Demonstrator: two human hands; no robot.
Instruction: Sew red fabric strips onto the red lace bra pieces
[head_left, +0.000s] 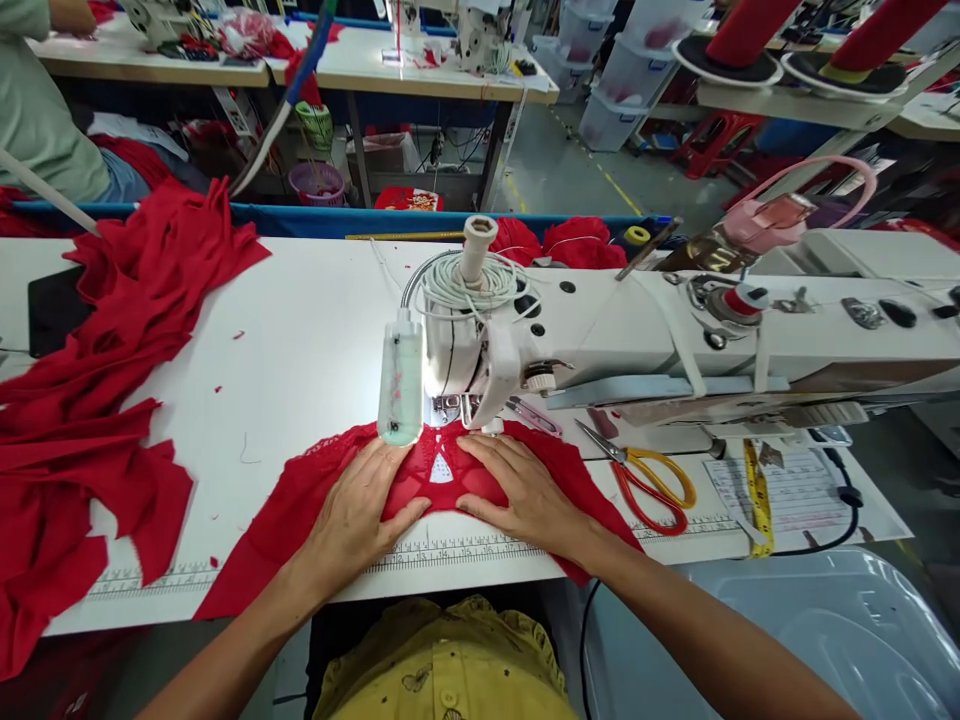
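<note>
A red bra piece (442,487) with lace along its upper edge and two cup shapes lies across the front of the white sewing table. My left hand (367,495) presses flat on its left cup, fingers stretched forward and thumb pointing inward. On the right cup rests my right hand (514,490), also flat with the thumb turned inward. Between the hands, a small white triangle shows at the middle of the piece. The sewing machine head (469,350) stands just beyond the fingertips, its presser foot close to the upper edge. A lamp (401,385) hangs beside it and hides part of the lace.
Red cut fabric (127,320) is heaped along the left side, over a dark flat object (56,310). Scissors (652,487) with red and yellow handles lie right of the bra piece, near a yellow tape measure (759,500). A grey-blue bin (787,620) stands at lower right.
</note>
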